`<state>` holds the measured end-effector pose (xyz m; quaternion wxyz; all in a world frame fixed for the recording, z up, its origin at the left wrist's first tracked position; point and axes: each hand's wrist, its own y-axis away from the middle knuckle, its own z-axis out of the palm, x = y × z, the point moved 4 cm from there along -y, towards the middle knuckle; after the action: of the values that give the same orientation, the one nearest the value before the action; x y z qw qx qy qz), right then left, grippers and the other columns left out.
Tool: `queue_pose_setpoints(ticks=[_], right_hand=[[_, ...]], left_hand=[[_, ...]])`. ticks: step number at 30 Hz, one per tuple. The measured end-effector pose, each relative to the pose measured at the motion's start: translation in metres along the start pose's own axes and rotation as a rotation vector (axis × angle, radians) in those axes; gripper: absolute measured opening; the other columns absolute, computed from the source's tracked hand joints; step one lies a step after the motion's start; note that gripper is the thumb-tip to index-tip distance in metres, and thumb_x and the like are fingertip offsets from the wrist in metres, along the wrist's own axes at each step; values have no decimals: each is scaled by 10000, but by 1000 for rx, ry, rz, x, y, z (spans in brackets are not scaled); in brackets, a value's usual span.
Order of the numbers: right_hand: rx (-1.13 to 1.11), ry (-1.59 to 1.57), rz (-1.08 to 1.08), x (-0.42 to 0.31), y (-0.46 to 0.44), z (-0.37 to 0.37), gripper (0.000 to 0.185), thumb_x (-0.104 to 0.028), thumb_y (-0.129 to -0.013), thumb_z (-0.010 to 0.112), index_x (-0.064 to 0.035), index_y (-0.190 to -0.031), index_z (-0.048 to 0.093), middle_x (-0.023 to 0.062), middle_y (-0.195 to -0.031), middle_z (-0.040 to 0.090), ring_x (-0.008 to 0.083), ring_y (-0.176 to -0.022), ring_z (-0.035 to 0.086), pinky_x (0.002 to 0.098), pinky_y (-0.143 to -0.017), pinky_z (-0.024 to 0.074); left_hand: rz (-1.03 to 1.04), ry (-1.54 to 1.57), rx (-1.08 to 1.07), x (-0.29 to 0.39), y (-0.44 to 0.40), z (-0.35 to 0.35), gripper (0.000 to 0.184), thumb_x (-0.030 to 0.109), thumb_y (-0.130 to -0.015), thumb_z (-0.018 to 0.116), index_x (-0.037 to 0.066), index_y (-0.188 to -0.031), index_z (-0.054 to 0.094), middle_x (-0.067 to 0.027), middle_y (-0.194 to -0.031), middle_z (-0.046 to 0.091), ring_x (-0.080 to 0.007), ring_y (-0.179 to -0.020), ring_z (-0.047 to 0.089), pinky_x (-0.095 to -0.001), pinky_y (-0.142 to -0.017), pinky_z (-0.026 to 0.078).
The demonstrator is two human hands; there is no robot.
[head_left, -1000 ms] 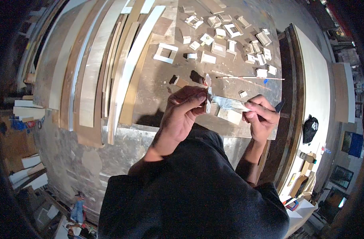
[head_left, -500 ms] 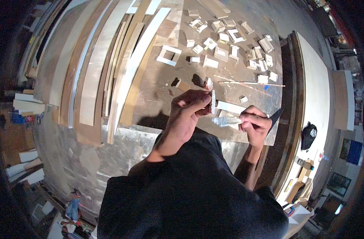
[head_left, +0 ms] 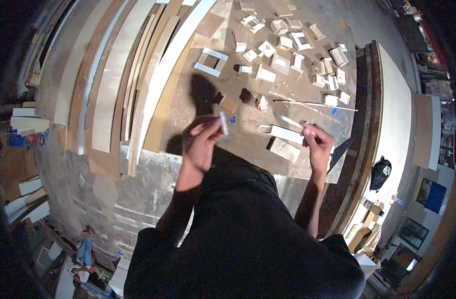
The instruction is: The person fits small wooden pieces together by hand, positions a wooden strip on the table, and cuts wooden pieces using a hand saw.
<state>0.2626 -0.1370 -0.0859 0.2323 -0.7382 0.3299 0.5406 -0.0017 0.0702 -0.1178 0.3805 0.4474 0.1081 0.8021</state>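
Observation:
My left hand [head_left: 202, 144] is raised over the near left of the worktable [head_left: 183, 107], fingers closed on a small wooden piece [head_left: 224, 123] with a white edge. My right hand [head_left: 317, 144] pinches a thin pale tool [head_left: 290, 121], its whitish tip pointing left; motion blurs it, so I cannot tell its exact kind. Under the tool lies a white-faced wooden strip [head_left: 287, 134], with a pale wooden block [head_left: 284, 149] just nearer to me. Between the hands, farther off, is a small red and white item [head_left: 261, 103]. A brown block [head_left: 228, 104] lies beyond my left hand.
Several small wooden blocks and assembled pieces [head_left: 280, 62] are scattered at the far side. A square wooden frame [head_left: 210, 62] lies left of them. Long boards [head_left: 111, 99] cover the left side. Thin sticks [head_left: 312, 103] lie at right. A black cap [head_left: 381, 173] rests on the right-hand bench [head_left: 395, 119].
My left hand has moved left, carrying the small wooden piece away from the tool. The tool in my right hand has swung up and away from me, uncovering the block below.

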Motion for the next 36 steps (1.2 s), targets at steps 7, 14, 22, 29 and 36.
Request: queue_pose_setpoints(ticks=[7,14,22,29,36], right_hand=[[-49,442,26,78,-48,42,156,-147,-913,723,-38,-1004,787,113,-695,713,152,-564,637,287,-566,492],[-94,659,-19,116,-78,71,170,-209,-887,685,-84,-938,788,203,-711,690,360,-634,694,426,-624,556],[-206,844,-83,128,-88,101,258,-282,-887,705,-73,-1020,774,218,-785,700,382,-717,706,456,-668,557],[164,734,-384,50,-67,98,402,-213,-845,779,-53,-1202,683,176,-1060,705,357,-931,696,452,-825,556],[-394,313,-68,117,-36,167,637,-114,-730,855,-78,-1315,605,176,-1130,656,320,-843,679,384,-756,568]], left_hand=[[141,-42,135,16,-12,-59,108,6,-890,730,36,-984,685,-58,-936,714,-135,-827,696,-254,-717,593],[222,-352,233,2,-29,-58,167,-4,-862,769,17,-998,674,-85,-924,724,-122,-785,686,-254,-660,580],[673,-912,99,-38,-81,-59,199,24,-779,837,5,-911,690,-94,-822,736,-115,-706,690,-275,-655,558],[574,-1032,-128,-112,-143,-78,161,150,-812,814,72,-908,711,-97,-824,741,-198,-721,733,-339,-624,577],[568,-1287,47,-117,-146,-33,289,153,-741,806,94,-977,649,-105,-860,738,-295,-796,729,-414,-719,559]])
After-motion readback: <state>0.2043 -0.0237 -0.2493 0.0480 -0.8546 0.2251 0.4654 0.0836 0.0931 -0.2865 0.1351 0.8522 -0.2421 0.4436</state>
